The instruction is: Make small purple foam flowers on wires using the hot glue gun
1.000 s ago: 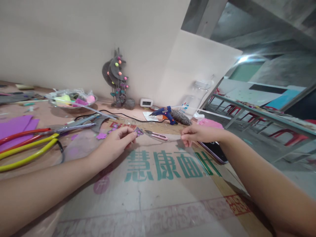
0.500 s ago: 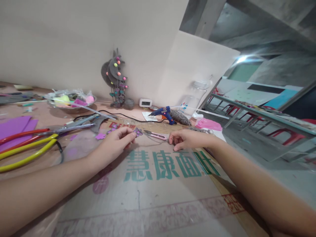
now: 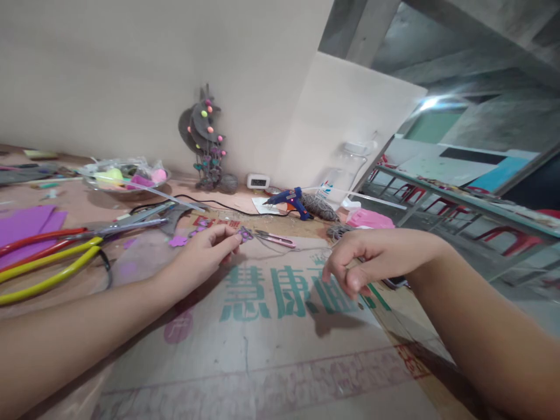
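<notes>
My left hand [image 3: 219,242] is closed in a pinch on a small purple-and-grey flower [image 3: 245,233], its wrist low over the cardboard [image 3: 280,356]. A thin grey yarn [image 3: 284,253] trails from near the flower toward the right. Just beyond lie pink-handled thread snips [image 3: 277,239]. My right hand [image 3: 371,262] hovers over the printed green characters with its fingers curled down; anything between them is too small to make out. More purple flower pieces [image 3: 199,226] sit behind my left hand.
A blue glue gun [image 3: 291,201] with its cord lies behind the snips, beside a grey yarn bundle [image 3: 320,207]. Red- and yellow-handled pliers [image 3: 52,262] are at left, near purple sheets [image 3: 30,227] and a bowl [image 3: 126,189]. A clear bottle [image 3: 343,175] stands at back right.
My right hand has moved right and toward me, rising away from the snips. My left hand keeps its place with the flower.
</notes>
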A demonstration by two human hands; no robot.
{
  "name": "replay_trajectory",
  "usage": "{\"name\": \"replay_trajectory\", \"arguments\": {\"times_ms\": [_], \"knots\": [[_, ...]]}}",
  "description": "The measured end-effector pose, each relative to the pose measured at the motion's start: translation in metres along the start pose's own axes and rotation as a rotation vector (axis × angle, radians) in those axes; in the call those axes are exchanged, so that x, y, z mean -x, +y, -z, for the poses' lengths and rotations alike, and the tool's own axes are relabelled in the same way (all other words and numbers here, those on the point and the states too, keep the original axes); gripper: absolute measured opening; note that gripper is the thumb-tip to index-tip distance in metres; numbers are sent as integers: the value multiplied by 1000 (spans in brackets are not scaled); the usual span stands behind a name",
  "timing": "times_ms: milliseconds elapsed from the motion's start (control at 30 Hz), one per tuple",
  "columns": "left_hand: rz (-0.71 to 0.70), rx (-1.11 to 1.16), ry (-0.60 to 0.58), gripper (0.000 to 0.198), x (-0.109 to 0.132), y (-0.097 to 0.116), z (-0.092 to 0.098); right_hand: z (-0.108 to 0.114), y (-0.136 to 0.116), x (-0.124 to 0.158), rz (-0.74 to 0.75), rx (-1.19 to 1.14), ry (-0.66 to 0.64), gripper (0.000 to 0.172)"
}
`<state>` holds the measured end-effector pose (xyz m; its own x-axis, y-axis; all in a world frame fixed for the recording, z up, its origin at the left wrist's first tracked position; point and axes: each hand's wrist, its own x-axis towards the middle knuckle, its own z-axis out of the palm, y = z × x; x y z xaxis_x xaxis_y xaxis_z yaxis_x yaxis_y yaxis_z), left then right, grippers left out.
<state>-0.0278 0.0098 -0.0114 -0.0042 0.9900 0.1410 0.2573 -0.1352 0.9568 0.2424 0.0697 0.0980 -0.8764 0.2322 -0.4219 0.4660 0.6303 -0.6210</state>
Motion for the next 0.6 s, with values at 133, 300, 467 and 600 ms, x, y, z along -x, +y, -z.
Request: {"name": "replay_trajectory", "arguments": {"times_ms": [133, 300, 467, 600], "knots": [[-8, -3, -5, 24, 0, -2, 0, -9, -18, -4, 72, -187, 33, 18], [-5, 2, -13, 25, -1, -1, 0, -21, -30, -10, 60, -248, 380, 18], [-23, -23, -26, 25, -1, 1, 0, -35, -31, -29, 121, 125, 680, 18], [-34, -43, -29, 24, 1, 2, 1, -60, -17, -60, 95, 501, 925, 23]]}}
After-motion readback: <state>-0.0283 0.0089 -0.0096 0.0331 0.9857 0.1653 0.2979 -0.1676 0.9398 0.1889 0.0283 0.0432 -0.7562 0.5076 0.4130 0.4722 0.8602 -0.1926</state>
